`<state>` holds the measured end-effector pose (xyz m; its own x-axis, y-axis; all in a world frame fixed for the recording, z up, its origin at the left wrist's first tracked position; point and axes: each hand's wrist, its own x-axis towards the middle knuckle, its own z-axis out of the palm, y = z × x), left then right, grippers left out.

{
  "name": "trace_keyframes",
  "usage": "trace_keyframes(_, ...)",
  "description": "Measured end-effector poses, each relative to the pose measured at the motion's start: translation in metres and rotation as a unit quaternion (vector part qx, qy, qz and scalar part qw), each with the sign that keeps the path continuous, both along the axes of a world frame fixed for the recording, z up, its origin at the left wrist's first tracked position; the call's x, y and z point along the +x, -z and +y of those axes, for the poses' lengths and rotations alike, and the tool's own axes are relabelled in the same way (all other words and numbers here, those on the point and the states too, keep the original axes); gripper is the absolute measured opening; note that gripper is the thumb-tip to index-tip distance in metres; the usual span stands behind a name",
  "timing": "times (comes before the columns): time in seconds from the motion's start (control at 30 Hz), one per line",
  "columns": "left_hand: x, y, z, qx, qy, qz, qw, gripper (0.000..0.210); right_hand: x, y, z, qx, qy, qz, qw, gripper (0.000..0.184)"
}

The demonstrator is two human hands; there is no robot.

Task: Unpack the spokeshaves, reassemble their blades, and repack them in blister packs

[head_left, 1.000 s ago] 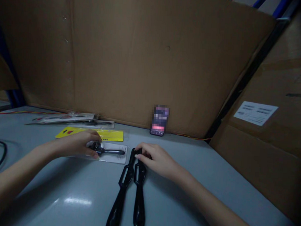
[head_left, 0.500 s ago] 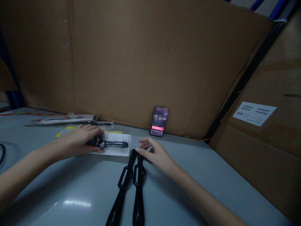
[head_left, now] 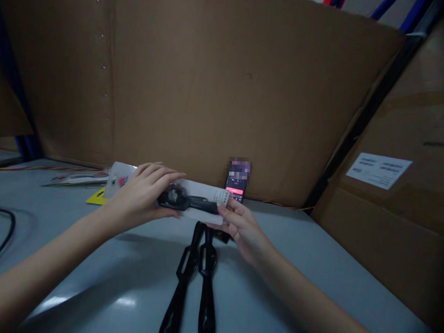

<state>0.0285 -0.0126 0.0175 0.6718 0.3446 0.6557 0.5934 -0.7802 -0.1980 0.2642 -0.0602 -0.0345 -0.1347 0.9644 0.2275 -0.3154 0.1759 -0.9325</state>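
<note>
A carded pack (head_left: 202,189), white with a black-handled tool under clear plastic, is held up off the table between both hands. My left hand (head_left: 143,190) grips its left part, fingers over the top edge and thumb below. At the right end my right hand (head_left: 247,230) pinches the card, thumb on the front near the handle's tip. The tool's head is partly covered, so its kind is unclear. Below lie two long black tools (head_left: 175,293) with slotted openings, side by side with their narrow ends close together. A small dark piece (head_left: 221,235) sits beside those ends.
A phone (head_left: 237,181) with a lit screen leans on the cardboard wall (head_left: 181,87). Flat packs (head_left: 76,178) and a yellow-edged card (head_left: 97,196) lie at the back left. A black cable (head_left: 10,227) curves at left; a large carton (head_left: 383,225) stands at right.
My left hand has lifted the pack and brought it to the right. My right hand has moved from the black tools' narrow ends onto the pack's right end.
</note>
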Motion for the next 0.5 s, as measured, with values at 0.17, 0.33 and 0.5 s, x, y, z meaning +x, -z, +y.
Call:
trace_keyframes(0.17, -0.02, -0.023, 0.014, -0.117, -0.055, -0.146, 0.981, 0.062, 0.016, -0.001, 0.01, -0.002, 0.039, 0.028, 0.999, 0.03)
trace_keyframes(0.33, -0.051, -0.01, 0.039, -0.575, 0.054, -0.335, 0.745, 0.039, 0.03, -0.001, 0.021, -0.018, 0.095, 0.044, 0.994, 0.027)
trace_keyframes(0.5, -0.048, 0.014, 0.039, -0.655, 0.084, -0.352, 0.664, 0.024, 0.032, 0.002, 0.022, -0.026, 0.111, 0.056, 0.992, 0.024)
